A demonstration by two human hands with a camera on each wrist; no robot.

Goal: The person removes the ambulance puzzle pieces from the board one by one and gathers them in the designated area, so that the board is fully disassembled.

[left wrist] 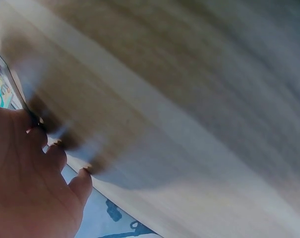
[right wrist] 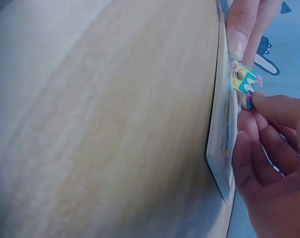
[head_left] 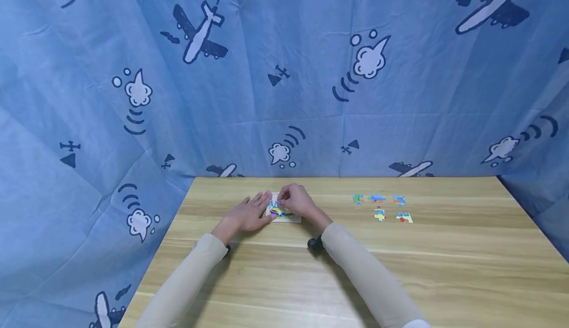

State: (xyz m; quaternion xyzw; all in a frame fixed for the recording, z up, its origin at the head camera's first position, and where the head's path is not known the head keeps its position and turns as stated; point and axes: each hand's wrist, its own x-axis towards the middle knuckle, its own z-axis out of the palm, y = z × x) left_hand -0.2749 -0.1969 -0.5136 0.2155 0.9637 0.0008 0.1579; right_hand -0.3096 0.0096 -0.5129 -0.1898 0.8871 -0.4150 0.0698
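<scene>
The right hand (head_left: 297,200) is pinching a puzzle piece (right wrist: 245,79) over the puzzle board (head_left: 284,215); the left hand (head_left: 249,214), fingers flat, is steadying the board's left edge. Fitting seems underway; seating calls for alignment.

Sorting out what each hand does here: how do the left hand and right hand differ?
The left hand lies flat with straight fingers against the puzzle board's left edge; the right hand is curled, pinching a colourful puzzle piece. The left holds nothing, while the right lifts its piece tilted above the board. Both hover at the same board on the wooden table, in beige sleeves.
</scene>
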